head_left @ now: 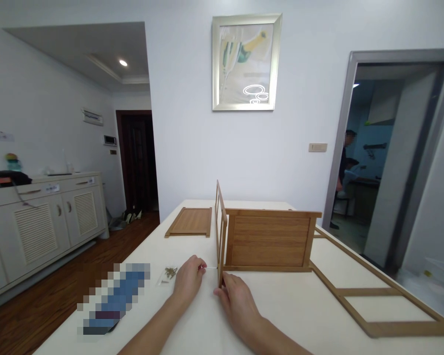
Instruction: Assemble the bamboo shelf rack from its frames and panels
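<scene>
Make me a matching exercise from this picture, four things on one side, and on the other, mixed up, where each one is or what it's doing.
Column one
1. Small screws
2. Left hand
3. Framed picture
4. Right hand

Column two
A. Hanging on the white wall
B. Fingers at the lower end of the narrow upright frame
C. In a loose cluster, left of both hands
D. Holding a thin rod

Right pairs: 1-C, 2-D, 3-A, 4-B

Bare left hand, right hand, forearms
</scene>
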The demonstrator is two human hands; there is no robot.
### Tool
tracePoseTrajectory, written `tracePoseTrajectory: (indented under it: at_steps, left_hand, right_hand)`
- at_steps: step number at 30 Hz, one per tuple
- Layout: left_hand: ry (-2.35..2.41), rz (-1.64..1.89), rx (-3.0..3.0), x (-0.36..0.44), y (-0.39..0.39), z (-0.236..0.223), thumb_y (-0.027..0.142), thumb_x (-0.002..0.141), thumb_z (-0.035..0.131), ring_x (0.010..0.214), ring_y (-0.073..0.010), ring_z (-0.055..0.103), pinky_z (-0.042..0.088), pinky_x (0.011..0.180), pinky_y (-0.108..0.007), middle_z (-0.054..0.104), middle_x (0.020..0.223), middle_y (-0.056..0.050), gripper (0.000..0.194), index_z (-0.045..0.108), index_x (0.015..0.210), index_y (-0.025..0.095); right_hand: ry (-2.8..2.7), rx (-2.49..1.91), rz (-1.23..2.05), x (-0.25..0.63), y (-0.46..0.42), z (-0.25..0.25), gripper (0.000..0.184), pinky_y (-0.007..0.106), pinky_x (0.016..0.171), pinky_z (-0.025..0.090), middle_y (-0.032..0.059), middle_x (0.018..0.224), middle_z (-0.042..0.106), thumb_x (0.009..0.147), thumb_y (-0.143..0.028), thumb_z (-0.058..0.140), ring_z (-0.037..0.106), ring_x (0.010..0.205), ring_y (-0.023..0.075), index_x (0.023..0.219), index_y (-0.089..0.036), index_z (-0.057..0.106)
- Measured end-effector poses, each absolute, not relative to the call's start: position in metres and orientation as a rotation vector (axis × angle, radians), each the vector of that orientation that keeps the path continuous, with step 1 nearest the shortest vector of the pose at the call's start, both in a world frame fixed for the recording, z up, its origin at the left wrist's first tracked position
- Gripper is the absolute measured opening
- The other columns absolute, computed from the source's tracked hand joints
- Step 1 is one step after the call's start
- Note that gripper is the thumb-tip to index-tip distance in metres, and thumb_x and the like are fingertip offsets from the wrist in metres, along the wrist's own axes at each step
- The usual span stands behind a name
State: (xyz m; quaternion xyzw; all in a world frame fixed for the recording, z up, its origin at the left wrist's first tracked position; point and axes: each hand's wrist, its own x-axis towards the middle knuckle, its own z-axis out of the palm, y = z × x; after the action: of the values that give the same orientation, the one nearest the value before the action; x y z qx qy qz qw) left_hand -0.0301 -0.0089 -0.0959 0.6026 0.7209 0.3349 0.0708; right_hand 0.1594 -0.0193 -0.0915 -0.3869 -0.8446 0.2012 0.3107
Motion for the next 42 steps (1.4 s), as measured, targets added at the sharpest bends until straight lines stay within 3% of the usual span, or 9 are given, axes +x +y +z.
tracePoseTrajectory:
  at_steps: [4, 8, 13, 21, 29, 33, 37, 42]
  left_hand:
    - [2.219, 0.933, 1.810, -0.028, -0.012, -0.094, 0.024, 0.082, 0.058, 0.075, -0.0175, 0.062, 0.035, 0.067, -0.026, 0.071, 0.077, -0.001, 0.013, 0.071, 0.085, 0.023]
    - [2.150, 0.998, 1.647, -0.030, -0.009, -0.093, 0.035, 0.082, 0.057, 0.075, -0.0188, 0.065, 0.037, 0.066, -0.026, 0.074, 0.075, -0.002, 0.021, 0.074, 0.083, 0.023]
    - [2.089, 1.031, 1.570, -0.034, -0.002, -0.096, 0.030, 0.081, 0.054, 0.076, -0.0187, 0.068, 0.042, 0.068, -0.025, 0.076, 0.078, -0.003, 0.024, 0.076, 0.078, 0.020]
    - [2.136, 1.026, 1.521, -0.035, -0.001, -0.095, 0.037, 0.076, 0.059, 0.080, -0.0210, 0.068, 0.039, 0.064, -0.026, 0.077, 0.082, -0.004, 0.024, 0.077, 0.079, 0.023]
    - [2.136, 1.010, 1.428, -0.038, 0.005, -0.097, 0.043, 0.075, 0.058, 0.062, -0.0194, 0.065, 0.037, 0.058, -0.026, 0.071, 0.060, -0.004, 0.031, 0.073, 0.064, 0.018]
    - [2.089, 1.053, 1.363, -0.040, 0.009, -0.099, 0.040, 0.071, 0.064, 0.061, -0.0181, 0.066, 0.042, 0.060, -0.026, 0.072, 0.063, -0.003, 0.025, 0.074, 0.079, 0.018]
    - [2.031, 1.088, 1.301, -0.042, 0.012, -0.099, 0.037, 0.067, 0.068, 0.061, -0.0177, 0.066, 0.045, 0.061, -0.026, 0.075, 0.070, -0.004, 0.033, 0.073, 0.092, 0.016]
    - [1.959, 1.087, 1.267, -0.043, 0.012, -0.096, 0.038, 0.067, 0.067, 0.064, -0.0197, 0.068, 0.046, 0.060, -0.027, 0.075, 0.071, -0.005, 0.023, 0.072, 0.072, 0.017]
  right_hand:
    - [-2.229, -1.027, 0.540, 0.159, -0.019, -0.092, 0.012, 0.029, 0.082, 0.040, 0.0076, 0.101, 0.068, 0.086, -0.014, 0.055, 0.059, 0.094, 0.0221, 0.096, -0.019, 0.060]
    - [-2.227, -1.031, 0.535, 0.159, -0.019, -0.093, 0.013, 0.030, 0.083, 0.040, 0.0081, 0.102, 0.068, 0.087, -0.016, 0.055, 0.059, 0.094, 0.0224, 0.098, -0.018, 0.060]
    - [-2.226, -1.019, 0.528, 0.159, -0.018, -0.094, 0.014, 0.030, 0.083, 0.041, 0.0079, 0.101, 0.068, 0.087, -0.016, 0.054, 0.059, 0.094, 0.0224, 0.099, -0.019, 0.060]
    - [-2.228, -1.018, 0.519, 0.159, -0.016, -0.096, 0.015, 0.030, 0.083, 0.041, 0.0082, 0.102, 0.068, 0.086, -0.016, 0.053, 0.060, 0.096, 0.0231, 0.099, -0.019, 0.060]
    - [-2.228, -1.022, 0.534, 0.159, -0.016, -0.095, 0.016, 0.029, 0.084, 0.041, 0.0083, 0.104, 0.068, 0.086, -0.016, 0.054, 0.060, 0.097, 0.0224, 0.100, -0.019, 0.060]
    - [-2.234, -1.016, 0.523, 0.159, -0.015, -0.096, 0.017, 0.029, 0.084, 0.040, 0.0078, 0.102, 0.068, 0.086, -0.016, 0.054, 0.059, 0.096, 0.0223, 0.102, -0.019, 0.060]
    - [-2.221, -1.017, 0.543, 0.159, -0.015, -0.095, 0.016, 0.029, 0.083, 0.041, 0.0076, 0.101, 0.068, 0.086, -0.016, 0.055, 0.060, 0.097, 0.0223, 0.100, -0.019, 0.060]
    - [-2.224, -1.011, 0.525, 0.159, -0.017, -0.094, 0.014, 0.028, 0.082, 0.041, 0.0073, 0.100, 0.068, 0.086, -0.015, 0.053, 0.061, 0.095, 0.0221, 0.097, -0.020, 0.060]
